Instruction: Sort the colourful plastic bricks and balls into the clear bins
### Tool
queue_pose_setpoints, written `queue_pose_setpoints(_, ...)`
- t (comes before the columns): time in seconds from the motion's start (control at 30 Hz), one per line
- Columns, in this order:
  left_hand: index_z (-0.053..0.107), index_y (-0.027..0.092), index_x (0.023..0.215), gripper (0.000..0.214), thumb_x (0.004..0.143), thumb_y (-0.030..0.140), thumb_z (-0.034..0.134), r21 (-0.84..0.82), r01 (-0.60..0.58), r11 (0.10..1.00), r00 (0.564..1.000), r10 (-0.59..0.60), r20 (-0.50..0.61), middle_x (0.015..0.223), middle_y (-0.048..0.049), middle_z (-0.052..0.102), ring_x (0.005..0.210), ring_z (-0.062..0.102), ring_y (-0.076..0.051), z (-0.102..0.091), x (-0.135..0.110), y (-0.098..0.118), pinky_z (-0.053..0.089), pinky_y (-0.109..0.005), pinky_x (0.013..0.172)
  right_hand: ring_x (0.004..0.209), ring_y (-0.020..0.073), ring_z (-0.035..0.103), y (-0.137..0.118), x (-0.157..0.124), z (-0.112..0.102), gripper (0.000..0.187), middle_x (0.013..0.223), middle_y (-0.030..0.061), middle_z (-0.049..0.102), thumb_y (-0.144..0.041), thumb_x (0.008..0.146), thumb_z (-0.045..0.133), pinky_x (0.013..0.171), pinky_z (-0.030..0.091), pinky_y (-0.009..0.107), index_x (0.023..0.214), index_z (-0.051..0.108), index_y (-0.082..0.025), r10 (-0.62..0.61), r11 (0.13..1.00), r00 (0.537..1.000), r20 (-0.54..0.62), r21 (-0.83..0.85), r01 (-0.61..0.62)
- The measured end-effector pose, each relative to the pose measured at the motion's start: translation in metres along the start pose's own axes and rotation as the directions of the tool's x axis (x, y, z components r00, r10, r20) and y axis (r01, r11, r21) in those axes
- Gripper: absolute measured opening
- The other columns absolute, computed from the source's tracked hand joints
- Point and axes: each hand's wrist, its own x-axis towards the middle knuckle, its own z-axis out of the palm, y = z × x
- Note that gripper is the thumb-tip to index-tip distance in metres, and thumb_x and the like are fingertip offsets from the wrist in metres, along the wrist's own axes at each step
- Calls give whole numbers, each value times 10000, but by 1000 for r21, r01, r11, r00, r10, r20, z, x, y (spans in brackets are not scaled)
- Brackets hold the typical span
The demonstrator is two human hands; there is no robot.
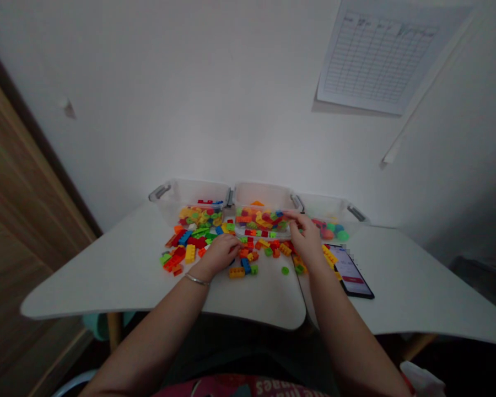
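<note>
Loose toy building bricks [190, 253] in red, yellow, green, blue and orange lie spread over the white table. My left hand [222, 253], with a bracelet at the wrist, is low among them; its fingers are curled together, and anything between them is hidden. My right hand [306, 238] reaches to the right side of the middle clear bin [268, 194]. Its index finger stretches over the bin's edge, apart from the other fingers, and I see nothing held. Mixed bricks [261, 218] fill the lower part of that bin.
The left clear bin [200, 190] holds bricks, and the right clear bin [323, 204] holds round coloured pieces. A phone [352, 273] lies right of my right forearm. Behind the table [107, 275] rises a wall with a printed sheet [367, 60].
</note>
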Motion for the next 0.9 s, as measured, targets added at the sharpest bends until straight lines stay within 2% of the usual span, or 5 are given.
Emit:
queue_pose_setpoints(0.1, 692, 186, 860, 213, 882, 217, 482, 3, -3, 1000, 1000, 3, 0, 899, -67, 691, 909, 599, -193, -1, 1, 3, 450, -341, 876, 978, 216, 626, 5, -26, 7, 310, 1023, 85, 704, -207, 843, 433, 896, 486, 368, 1021, 686, -187, -12, 993, 989, 147, -118, 30)
queue_pose_setpoints(0.2, 692, 184, 855, 218, 882, 213, 478, 7, -6, 1000, 1000, 6, -2, 895, -70, 692, 909, 601, -195, 0, 2, 4, 452, -344, 877, 1035, 233, 597, 10, -47, 15, 325, 1091, 94, 687, -172, 833, 470, 941, 453, 376, 1091, 665, -196, 25, 942, 953, 302, -325, 78)
queue_pose_setpoints(0.37, 692, 191, 851, 215, 887, 229, 483, 9, -9, 1000, 1000, 9, -11, 896, -68, 695, 915, 602, -195, 1, 2, 3, 453, -343, 881, 1038, 265, 590, 14, -64, 24, 369, 1159, 126, 659, -213, 850, 512, 912, 450, 390, 1205, 610, -179, 107, 844, 921, 374, -525, 114)
queue_pose_setpoints(0.6, 694, 173, 858, 222, 893, 240, 485, 15, -15, 1000, 1000, 16, -9, 883, -82, 692, 903, 602, -205, 2, 2, 3, 456, -345, 862, 1039, 252, 570, 17, -66, 27, 354, 1138, 96, 661, -193, 847, 519, 917, 442, 372, 1178, 643, -219, 74, 840, 915, 396, -520, 156)
queue_pose_setpoints(0.9, 696, 184, 858, 220, 892, 231, 485, 7, -16, 1000, 1000, 16, -12, 894, -72, 694, 902, 601, -194, 2, 2, 2, 451, -335, 866, 1034, 243, 557, 16, -66, 27, 244, 1077, 77, 671, -179, 838, 565, 932, 442, 370, 1054, 676, -208, 21, 875, 901, 433, -444, 194)
